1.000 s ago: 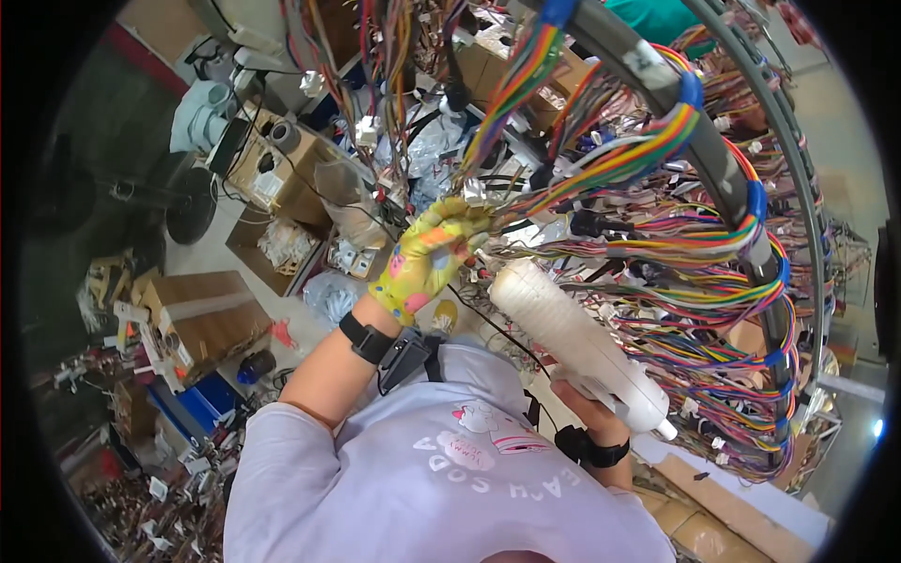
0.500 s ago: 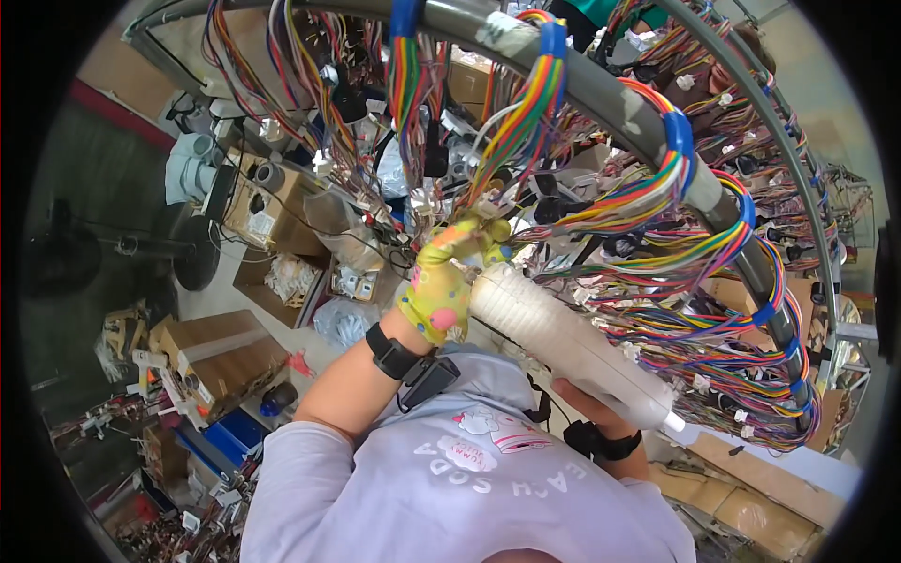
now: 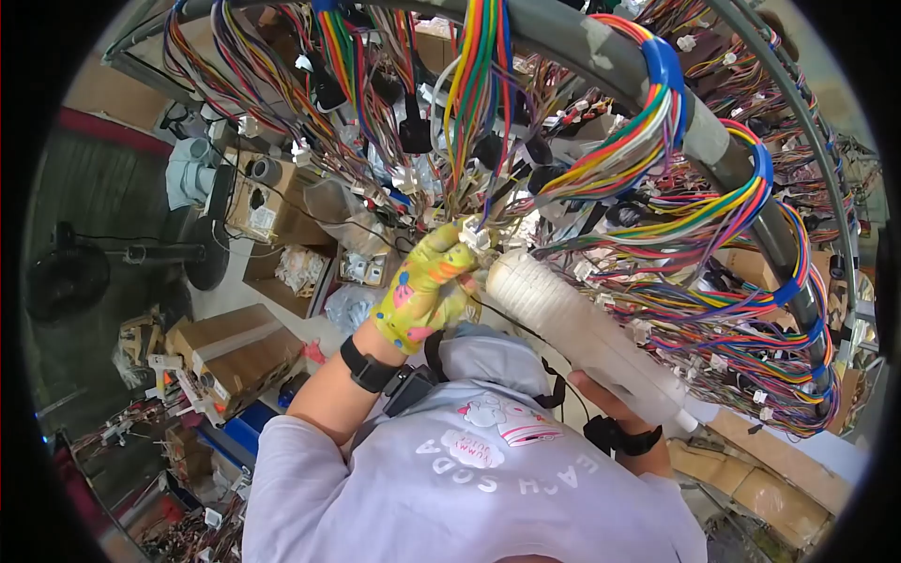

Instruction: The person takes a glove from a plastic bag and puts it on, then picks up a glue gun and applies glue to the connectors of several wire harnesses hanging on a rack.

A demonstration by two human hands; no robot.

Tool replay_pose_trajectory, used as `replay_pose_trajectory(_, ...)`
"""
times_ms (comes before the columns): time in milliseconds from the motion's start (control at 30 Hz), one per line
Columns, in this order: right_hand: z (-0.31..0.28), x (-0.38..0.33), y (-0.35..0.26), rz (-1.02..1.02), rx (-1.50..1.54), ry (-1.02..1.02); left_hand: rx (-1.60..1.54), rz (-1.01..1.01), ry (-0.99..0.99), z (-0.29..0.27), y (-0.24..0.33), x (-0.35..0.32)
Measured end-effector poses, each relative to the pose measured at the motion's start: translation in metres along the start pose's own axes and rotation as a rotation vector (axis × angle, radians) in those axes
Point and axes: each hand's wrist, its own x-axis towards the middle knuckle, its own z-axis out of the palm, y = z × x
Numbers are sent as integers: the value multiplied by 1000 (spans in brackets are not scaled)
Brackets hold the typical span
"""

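Observation:
My left hand (image 3: 427, 293), in a yellow patterned glove, is closed with its fingertips at a small white plug connector (image 3: 475, 235) on the wires of a hanging harness (image 3: 479, 84). Just right of it lies a long, whitish cylindrical tube (image 3: 587, 333), slanting down to the right. The tube has a wrapped, ridged near-left end and a narrow white tip at the other. My right hand (image 3: 601, 396) is at the tube's lower right part, the thumb showing along its side. The other fingers are hidden behind the tube, and it appears to be gripped.
A curved grey metal rail (image 3: 601, 47) carries several multicoloured wire bundles, tied on with blue tape. More harnesses hang from a second rail (image 3: 788, 94) at the right. Cardboard boxes (image 3: 230, 357) stand at the left, by a black fan (image 3: 70, 272).
The view has shifted, with the harnesses on the rail appearing elsewhere. My left hand has turned and its fingers now close at the white connector. The tube and right hand sit slightly further right and lower.

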Motion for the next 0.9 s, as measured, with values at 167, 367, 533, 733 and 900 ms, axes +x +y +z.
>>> replay_pose_trajectory(167,-2,-5,17,-26,-79,9,202,430,114,16,1,-3)
replay_pose_trajectory(367,0,-1,28,108,94,30,394,586,230,20,-2,-6)
replay_pose_trajectory(533,1,7,29,-88,-173,-86,383,596,231,20,-2,-9)
replay_pose_trajectory(733,1,12,30,-142,-163,-95,497,633,253,23,-2,-8)
replay_pose_trajectory(900,11,9,28,-17,-103,40,483,648,232,23,-2,-9)
